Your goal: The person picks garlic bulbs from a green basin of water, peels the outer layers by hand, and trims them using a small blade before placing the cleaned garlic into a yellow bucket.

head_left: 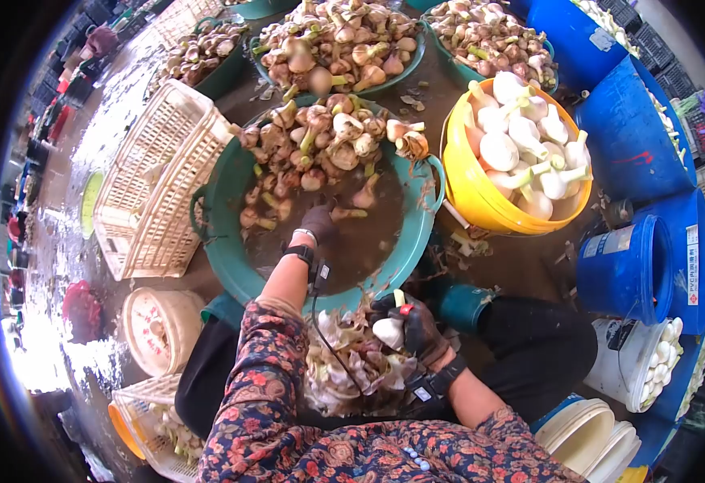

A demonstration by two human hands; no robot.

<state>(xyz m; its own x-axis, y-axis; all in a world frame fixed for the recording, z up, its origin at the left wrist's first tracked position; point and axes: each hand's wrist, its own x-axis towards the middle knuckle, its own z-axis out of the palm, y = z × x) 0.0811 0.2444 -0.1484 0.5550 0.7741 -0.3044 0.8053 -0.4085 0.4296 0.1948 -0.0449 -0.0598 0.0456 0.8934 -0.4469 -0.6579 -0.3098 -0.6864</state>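
Observation:
My left hand [318,221], in a dark glove, reaches into the green tub [235,270]. Its fingers are at the near side of the unpeeled garlic bulbs [312,145] and are partly hidden. Gloved too, my right hand [422,328] is closed on a white garlic bulb [388,332] over my lap. A short pale-green stem and a small red piece show at the top of this grip. Beneath the right hand, a heap of garlic skins [344,362] lies against the tub's near side. A black cable [324,334] hangs from my left wrist down over the skins.
A yellow bucket [469,193] of peeled garlic stands right of the tub. On the left is a cream plastic basket [159,185] beside a white bucket [155,330]. More tubs of garlic [340,40] line the back. Blue barrels [626,133] and a blue bucket [622,266] stand right.

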